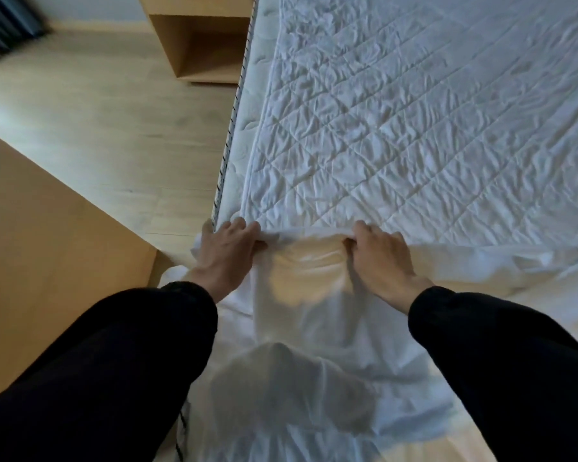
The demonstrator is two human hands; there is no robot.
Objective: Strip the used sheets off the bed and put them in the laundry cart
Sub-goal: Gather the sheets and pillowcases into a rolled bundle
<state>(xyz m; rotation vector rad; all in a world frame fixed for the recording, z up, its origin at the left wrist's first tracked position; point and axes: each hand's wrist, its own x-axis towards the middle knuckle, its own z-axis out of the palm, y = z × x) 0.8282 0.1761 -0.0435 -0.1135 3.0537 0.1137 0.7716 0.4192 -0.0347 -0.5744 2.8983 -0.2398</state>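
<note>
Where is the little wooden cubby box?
The open light-wood cubby box sits on the pale wooden floor at the top of the head view, left of centre, right against the left side of the white quilted mattress.

I am seeing a white quilted pad (397,128) showing a diamond stitch pattern on the bed, a plain white sheet (314,328) lying below it, black sleeves (131,361), a pale wood-grain floor (114,128), a tan wooden nightstand (194,38), and black-and-white striped piping (229,135) edging the mattress.
</note>
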